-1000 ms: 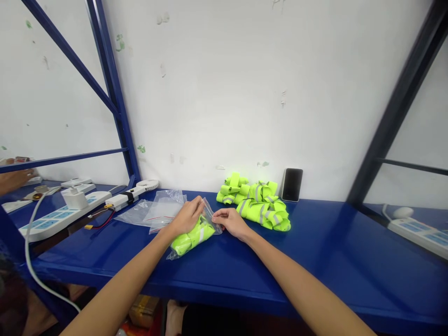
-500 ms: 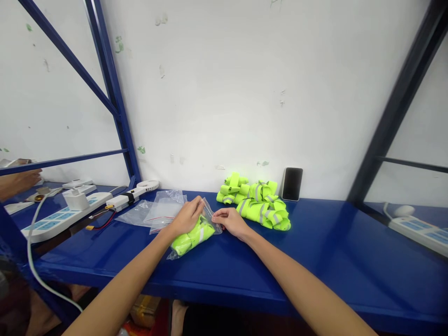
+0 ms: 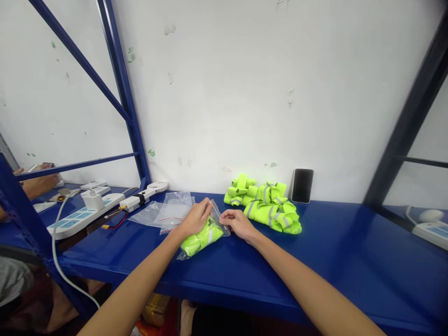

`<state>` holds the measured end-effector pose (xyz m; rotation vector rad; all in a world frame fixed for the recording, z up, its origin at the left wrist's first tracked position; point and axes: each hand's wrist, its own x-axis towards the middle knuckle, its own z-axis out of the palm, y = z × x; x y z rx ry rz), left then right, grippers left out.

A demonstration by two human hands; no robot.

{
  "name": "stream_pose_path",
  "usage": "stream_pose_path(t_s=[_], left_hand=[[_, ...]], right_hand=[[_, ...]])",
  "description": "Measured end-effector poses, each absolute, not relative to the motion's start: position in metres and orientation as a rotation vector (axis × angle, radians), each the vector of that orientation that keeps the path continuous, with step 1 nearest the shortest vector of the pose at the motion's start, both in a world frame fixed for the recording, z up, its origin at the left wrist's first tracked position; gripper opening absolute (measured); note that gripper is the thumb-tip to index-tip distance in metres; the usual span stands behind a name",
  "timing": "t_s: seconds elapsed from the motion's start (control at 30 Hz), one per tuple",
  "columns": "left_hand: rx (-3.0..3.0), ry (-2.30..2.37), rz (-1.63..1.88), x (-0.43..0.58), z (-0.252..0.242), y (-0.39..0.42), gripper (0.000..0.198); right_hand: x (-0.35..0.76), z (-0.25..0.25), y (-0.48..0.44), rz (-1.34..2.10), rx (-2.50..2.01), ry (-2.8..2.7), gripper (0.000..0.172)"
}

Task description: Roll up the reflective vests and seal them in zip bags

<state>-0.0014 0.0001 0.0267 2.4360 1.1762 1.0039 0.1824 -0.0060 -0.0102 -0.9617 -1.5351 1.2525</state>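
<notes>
Far left of the filled bag (image 3: 217, 225), a white plastic power strip (image 3: 80, 217) lies flat; nearer it, thin crinkled empty bags (image 3: 164, 212) overlap. The left hand (image 3: 196, 219), fingers curled, pinches the filled bag's glossy mouth above the folded neon strap (image 3: 199, 240) inside. The right hand (image 3: 240, 224) pinches that mouth from the bag's right. Further right sit heaped neon straps (image 3: 269, 207) with grey reflective bands, then a flat dark phone (image 3: 303, 185). The filled bag lies on a smooth blue shelf (image 3: 332, 252).

A dark phone (image 3: 302, 185) is propped upright against the white wall (image 3: 227, 93) on the blue shelf (image 3: 350, 252). Far left, a white power strip (image 3: 70, 221) bearing a white charger (image 3: 93, 200) is laid beside a small handheld fan (image 3: 147, 195).
</notes>
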Motion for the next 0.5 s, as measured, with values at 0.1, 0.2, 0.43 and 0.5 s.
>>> stream_pose_path(t_s=[0.1, 0.2, 0.43, 0.5], left_hand=[[2.444, 1.184, 1.013, -0.0015, 0.0252, 0.0012, 0.029], [2.471, 1.164, 1.012, -0.0007, 0.0241, 0.0024, 0.028], [2.444, 1.147, 0.984, 0.0004, 0.0244, 0.0028, 0.029], [2.442, 1.139, 0.995, 0.0003, 0.0247, 0.0018, 0.029]], right_hand=[[0.1813, -0.0123, -0.0052, 1.23, -0.927, -1.55, 0.012], [0.1801, -0.0131, -0.0058, 1.189, -0.88, -1.57, 0.015], [0.1753, -0.0159, -0.0033, 1.074, -0.91, -1.581, 0.015], [0.1752, -0.0167, -0.0026, 1.081, -0.915, -1.571, 0.016]])
